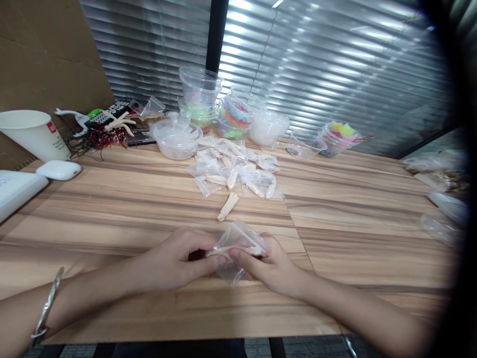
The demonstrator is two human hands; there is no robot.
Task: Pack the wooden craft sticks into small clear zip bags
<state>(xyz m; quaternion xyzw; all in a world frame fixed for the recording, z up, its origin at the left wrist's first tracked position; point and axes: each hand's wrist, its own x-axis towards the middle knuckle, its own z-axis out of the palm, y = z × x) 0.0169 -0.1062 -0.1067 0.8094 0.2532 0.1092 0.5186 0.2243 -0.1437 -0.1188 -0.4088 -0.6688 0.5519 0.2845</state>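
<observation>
A clear zip bag with a pale bundle inside is held between both hands above the table's front part. My left hand pinches its left side, thumb on top. On the right side, my right hand grips the bag and the bundle's end, its thumb also on top. Just beyond the bag, a loose bundle of pale sticks lies on the wooden table. Farther back is a pile of filled clear bags, each with a similar pale bundle.
Clear tubs and stacked cups with colourful contents line the back. A paper cup, a white case and a white box stand left. Plastic bags lie at the far right.
</observation>
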